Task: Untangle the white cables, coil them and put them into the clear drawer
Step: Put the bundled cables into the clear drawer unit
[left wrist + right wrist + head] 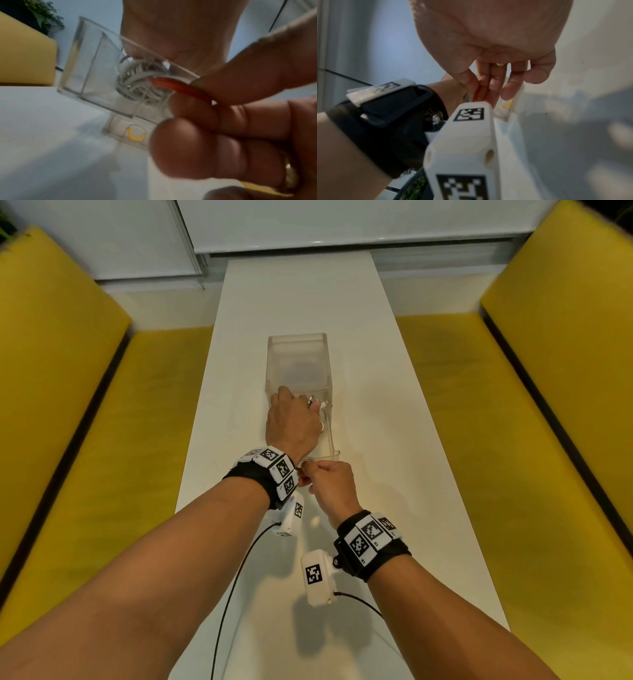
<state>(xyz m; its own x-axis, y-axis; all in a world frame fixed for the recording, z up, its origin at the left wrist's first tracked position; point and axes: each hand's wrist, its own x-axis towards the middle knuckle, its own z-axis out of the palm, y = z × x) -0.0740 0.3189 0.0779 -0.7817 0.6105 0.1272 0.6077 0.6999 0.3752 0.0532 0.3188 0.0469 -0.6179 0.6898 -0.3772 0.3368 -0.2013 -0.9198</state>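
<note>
A clear drawer case [296, 361] stands mid-table with its drawer [331, 436] pulled out toward me. My left hand [291, 419] reaches down into the drawer and holds a coil of white cables [137, 82]. Cable plugs [318, 404] stick out past its knuckles; the fingers themselves are hidden. My right hand [313, 472] pinches the drawer's clear front wall [510, 108], fingers curled over its top edge. A ring shows on one of its fingers [498, 64]. A small yellow mark [135, 135] sits on the drawer front.
The narrow white table [394, 440] runs away from me between two yellow benches [85, 440] [513, 422]. Black cords [233, 594] trail from the wrist cameras over the near table. A green plant [44, 14] stands behind the left bench.
</note>
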